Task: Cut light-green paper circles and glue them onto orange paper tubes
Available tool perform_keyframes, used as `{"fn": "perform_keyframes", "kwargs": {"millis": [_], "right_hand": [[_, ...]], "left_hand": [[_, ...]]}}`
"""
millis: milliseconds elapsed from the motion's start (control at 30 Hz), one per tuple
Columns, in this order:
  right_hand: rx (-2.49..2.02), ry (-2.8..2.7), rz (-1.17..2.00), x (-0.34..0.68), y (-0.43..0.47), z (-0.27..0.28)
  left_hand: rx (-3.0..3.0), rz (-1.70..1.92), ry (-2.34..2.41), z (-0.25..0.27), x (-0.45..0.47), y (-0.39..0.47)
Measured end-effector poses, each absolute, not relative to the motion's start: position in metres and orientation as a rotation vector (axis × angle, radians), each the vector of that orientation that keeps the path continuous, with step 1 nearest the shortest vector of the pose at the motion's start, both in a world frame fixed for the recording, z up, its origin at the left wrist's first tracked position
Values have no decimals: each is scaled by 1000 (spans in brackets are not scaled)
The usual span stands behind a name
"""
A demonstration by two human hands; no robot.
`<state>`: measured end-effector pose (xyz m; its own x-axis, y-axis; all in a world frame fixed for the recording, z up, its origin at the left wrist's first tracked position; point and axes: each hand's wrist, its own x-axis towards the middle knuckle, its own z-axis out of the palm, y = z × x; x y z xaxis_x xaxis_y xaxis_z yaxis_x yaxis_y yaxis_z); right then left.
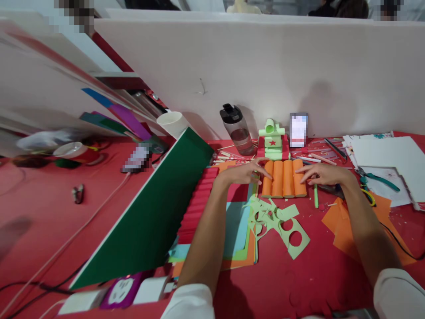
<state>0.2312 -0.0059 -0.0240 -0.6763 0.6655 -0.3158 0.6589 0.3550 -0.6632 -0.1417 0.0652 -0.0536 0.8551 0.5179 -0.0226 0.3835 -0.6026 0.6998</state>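
Several orange paper tubes (pixel 283 179) lie side by side on the red table, forming a flat row. My left hand (pixel 247 172) rests at the row's left end, its fingers stretched out and touching the leftmost tube. On the opposite end, my right hand (pixel 320 173) has its fingers extended onto the rightmost tube. Just behind the row stands a green and red paper model (pixel 273 141) with a red star on its front. Below the tubes lie light green paper scraps (pixel 294 237) with round holes cut out. A thin green paper roll (pixel 316 196) sits under my right hand.
A water bottle (pixel 239 133) and a propped phone (pixel 299 130) stand by the white partition. A green board (pixel 142 217) leans at left beside red corrugated paper (pixel 195 208). Pliers (pixel 381 179), orange sheets (pixel 345 230) and white sheets (pixel 388 155) lie at right. Power adapters (pixel 149 290) are at front left.
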Motion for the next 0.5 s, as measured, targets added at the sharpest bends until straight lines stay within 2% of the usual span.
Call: {"fn": "perform_keyframes", "kwargs": {"millis": [133,367,500], "right_hand": [[-1258,-2601,1135,234,-6,-20],[-1451,-2298,514,217,-4,-30],[-1588,-2306,372,203,-5,-42]], "left_hand": [[2236,203,697,-54,-149,68],[2213,511,1040,-73,-136,72],[2258,475,1085,-76,-124,69]]}}
